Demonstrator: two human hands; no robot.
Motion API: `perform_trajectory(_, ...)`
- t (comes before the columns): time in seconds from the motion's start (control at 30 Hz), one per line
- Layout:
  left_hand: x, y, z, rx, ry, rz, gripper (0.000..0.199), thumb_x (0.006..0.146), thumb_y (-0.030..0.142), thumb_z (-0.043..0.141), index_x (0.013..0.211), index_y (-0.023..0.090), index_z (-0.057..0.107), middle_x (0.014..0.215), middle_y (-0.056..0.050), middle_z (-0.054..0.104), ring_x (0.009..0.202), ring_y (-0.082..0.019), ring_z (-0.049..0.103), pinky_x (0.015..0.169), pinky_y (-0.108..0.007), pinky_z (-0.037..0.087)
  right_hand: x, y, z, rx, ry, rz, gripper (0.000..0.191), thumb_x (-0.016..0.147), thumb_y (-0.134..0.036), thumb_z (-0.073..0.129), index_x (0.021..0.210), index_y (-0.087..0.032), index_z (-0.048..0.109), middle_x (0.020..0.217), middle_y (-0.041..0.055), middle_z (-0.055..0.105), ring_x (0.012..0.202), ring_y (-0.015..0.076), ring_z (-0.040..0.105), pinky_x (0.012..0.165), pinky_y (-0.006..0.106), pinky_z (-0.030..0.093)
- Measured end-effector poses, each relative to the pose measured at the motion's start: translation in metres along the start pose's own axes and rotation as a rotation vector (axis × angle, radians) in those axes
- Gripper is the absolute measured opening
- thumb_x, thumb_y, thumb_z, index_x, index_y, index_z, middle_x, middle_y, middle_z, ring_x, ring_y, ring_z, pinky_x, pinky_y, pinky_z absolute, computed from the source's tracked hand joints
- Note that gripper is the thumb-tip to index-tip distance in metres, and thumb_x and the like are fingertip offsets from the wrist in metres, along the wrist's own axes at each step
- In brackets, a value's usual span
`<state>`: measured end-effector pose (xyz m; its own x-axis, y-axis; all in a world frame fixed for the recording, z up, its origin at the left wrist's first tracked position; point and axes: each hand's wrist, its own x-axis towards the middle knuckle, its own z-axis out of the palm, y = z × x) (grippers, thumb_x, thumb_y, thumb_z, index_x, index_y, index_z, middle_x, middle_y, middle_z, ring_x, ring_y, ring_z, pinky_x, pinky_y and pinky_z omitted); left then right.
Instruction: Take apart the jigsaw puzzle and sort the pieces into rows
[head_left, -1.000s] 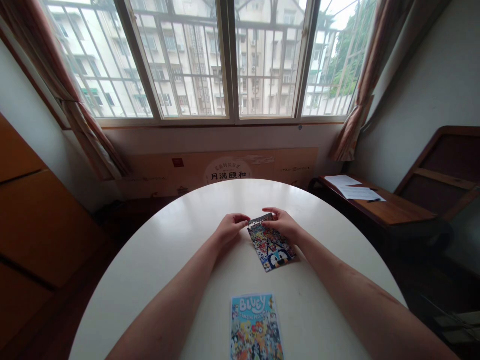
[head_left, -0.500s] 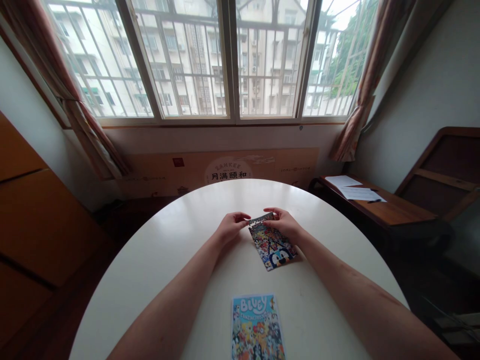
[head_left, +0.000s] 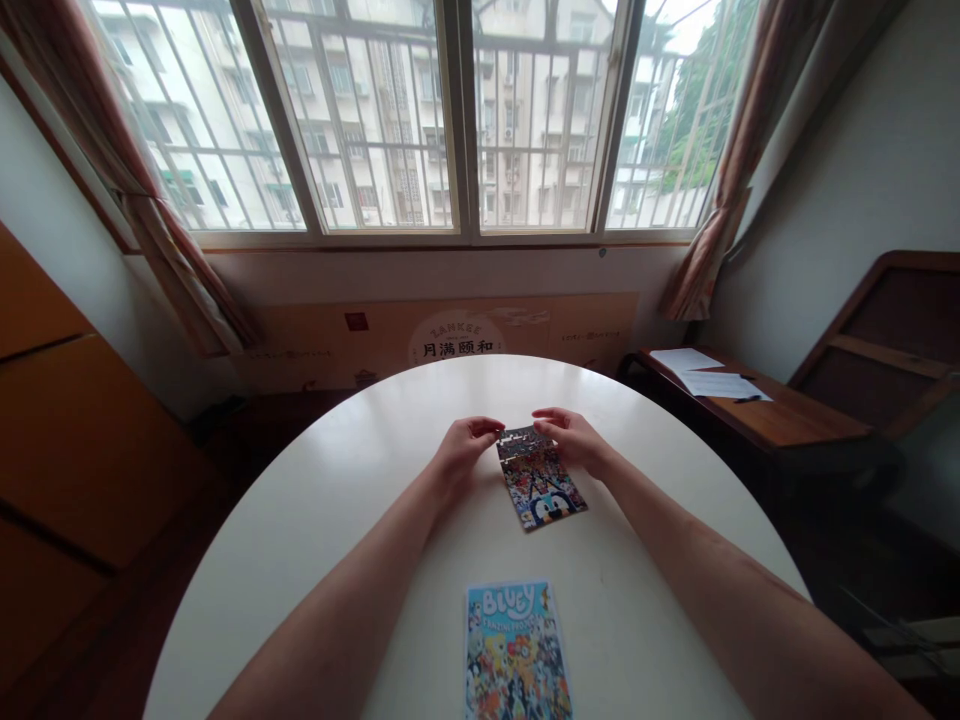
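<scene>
A small colourful jigsaw puzzle [head_left: 541,480] lies slightly turned on the white round table, with a blue dog face near its lower edge. Gaps show between pieces in its dark upper part. My left hand [head_left: 469,445] is at its upper left corner, thumb and fingers closed together at the edge; what they hold is too small to make out. My right hand [head_left: 574,438] touches the upper right corner with thumb and fingers closed around the edge. Nearer to me lies a light blue Bluey picture sheet [head_left: 516,650], flat on the table.
The round white table [head_left: 300,560] fills the middle. At the right stands a wooden bench [head_left: 817,420] with papers [head_left: 724,386] and a pen. Behind the table are a printed cardboard panel [head_left: 300,330] and a barred window with curtains.
The puzzle has turned a little and shifted left, and shows more of its upper part. My right hand has drawn back from its face to the upper right edge.
</scene>
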<state>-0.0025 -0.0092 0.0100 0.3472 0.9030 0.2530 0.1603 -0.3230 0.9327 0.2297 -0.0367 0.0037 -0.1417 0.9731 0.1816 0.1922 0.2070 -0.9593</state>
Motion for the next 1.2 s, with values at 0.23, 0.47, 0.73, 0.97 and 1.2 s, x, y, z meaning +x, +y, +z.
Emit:
perform_trajectory(0.23,0.002,0.0,0.012,0.052,-0.059,0.032,0.015,0.076,0.017,0.068,0.089,0.014,0.075,0.092,-0.008,0.077,0.088,-0.021,0.071,0.088,-0.035,0.056,0.003,-0.003,0.0,-0.348,0.024,-0.299,0.023,0.083,-0.039,0.069,0.098,-0.023,0.076,0.108,0.0086,0.072,0.106,0.0259,0.065,0.095,0.041,0.05)
perform_trajectory(0.47,0.003,-0.009,0.014,0.097,-0.042,0.046,0.016,0.076,0.019,0.067,0.09,0.014,0.074,0.087,-0.007,0.076,0.083,-0.02,0.071,0.082,-0.032,0.057,0.005,0.004,0.008,-0.46,0.012,-0.394,0.017,0.086,-0.03,0.064,0.082,-0.019,0.076,0.102,0.0102,0.073,0.095,0.0236,0.068,0.09,0.039,0.052)
perform_trajectory(0.73,0.001,-0.006,0.011,0.095,-0.053,0.053,0.018,0.078,0.02,0.067,0.093,0.014,0.074,0.092,-0.008,0.077,0.087,-0.021,0.071,0.083,-0.032,0.057,0.002,0.001,0.01,-0.484,0.011,-0.427,0.016,0.087,-0.026,0.062,0.083,-0.02,0.076,0.108,0.0094,0.071,0.102,0.0233,0.066,0.094,0.04,0.051)
perform_trajectory(0.97,0.0,-0.008,0.017,0.097,-0.063,0.09,0.017,0.077,0.019,0.067,0.092,0.014,0.075,0.09,-0.008,0.077,0.085,-0.021,0.072,0.082,-0.032,0.057,0.0,-0.004,0.009,-0.563,-0.021,-0.475,0.009,0.081,-0.023,0.07,0.085,-0.024,0.078,0.107,0.0077,0.073,0.103,0.0253,0.066,0.096,0.044,0.05)
perform_trajectory(1.2,-0.001,-0.005,0.018,0.133,-0.045,0.094,0.016,0.076,0.017,0.067,0.09,0.015,0.073,0.086,-0.007,0.076,0.082,-0.02,0.071,0.079,-0.031,0.057,0.001,-0.003,0.012,-0.441,-0.054,-0.431,0.012,0.083,-0.024,0.068,0.087,-0.02,0.079,0.104,0.0106,0.073,0.097,0.0242,0.067,0.09,0.04,0.054)
